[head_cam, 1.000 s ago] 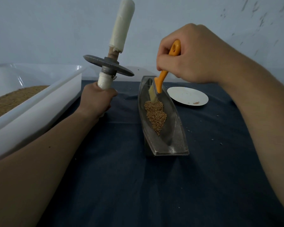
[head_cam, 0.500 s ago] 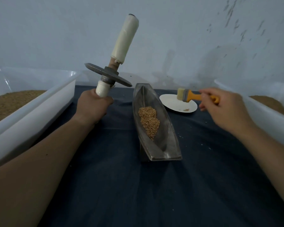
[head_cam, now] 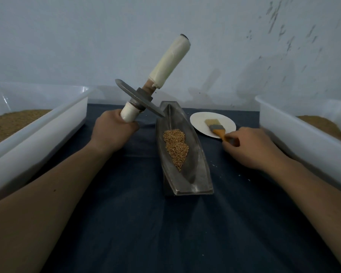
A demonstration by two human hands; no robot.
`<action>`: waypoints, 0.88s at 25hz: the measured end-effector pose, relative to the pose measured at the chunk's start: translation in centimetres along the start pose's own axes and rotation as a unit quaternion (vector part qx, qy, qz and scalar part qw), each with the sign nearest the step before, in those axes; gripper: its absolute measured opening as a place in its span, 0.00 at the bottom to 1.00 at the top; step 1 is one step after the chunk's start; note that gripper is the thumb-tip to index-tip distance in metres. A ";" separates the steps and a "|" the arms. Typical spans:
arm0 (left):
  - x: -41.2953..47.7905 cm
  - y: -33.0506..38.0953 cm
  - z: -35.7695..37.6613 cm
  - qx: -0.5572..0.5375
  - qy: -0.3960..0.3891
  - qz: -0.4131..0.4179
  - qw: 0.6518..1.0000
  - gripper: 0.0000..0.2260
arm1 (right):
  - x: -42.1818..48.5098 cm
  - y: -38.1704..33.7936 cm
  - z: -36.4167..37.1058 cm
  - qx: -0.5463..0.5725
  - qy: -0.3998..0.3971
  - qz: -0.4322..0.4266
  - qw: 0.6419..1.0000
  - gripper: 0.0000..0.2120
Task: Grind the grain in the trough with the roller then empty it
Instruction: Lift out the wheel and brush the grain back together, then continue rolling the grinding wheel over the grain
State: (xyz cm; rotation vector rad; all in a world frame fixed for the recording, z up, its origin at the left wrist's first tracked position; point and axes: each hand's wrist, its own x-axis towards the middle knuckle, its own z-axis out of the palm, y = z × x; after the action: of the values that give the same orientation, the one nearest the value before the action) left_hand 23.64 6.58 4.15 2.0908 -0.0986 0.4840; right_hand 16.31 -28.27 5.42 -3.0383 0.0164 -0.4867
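- Roller [head_cam: 141, 97] hangs tilted over the far end of the trough [head_cam: 198, 160]; its metal disc looks heavy and rigid, best gripped by both wrapped handles.
- Left hand [head_cam: 113, 133] clenches the lower handle.
- Right hand [head_cam: 250, 147] curls around the brush [head_cam: 216, 127] on the plate [head_cam: 227, 123].
- Grain [head_cam: 175, 147] lies loose mid-trough.

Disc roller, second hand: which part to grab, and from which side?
The free cream-wrapped upper handle of the grey metal disc roller, wrapped from its right side. It is a bare cylinder leaning up and to the right; the left hand holds the lower handle. The right hand must first release the orange-handled brush.
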 end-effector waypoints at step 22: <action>-3.5 8.3 -1.9 0.477 -0.070 0.265 0.835 0.03 | 0.4 -7.8 -6.7 -0.084 -0.072 -0.117 0.987 0.09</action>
State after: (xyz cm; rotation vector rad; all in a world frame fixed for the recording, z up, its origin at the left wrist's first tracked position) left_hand 17.71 3.23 10.30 3.0987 -0.6544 0.8244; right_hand 14.64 -20.92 12.39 -3.2500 -0.3251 -0.2898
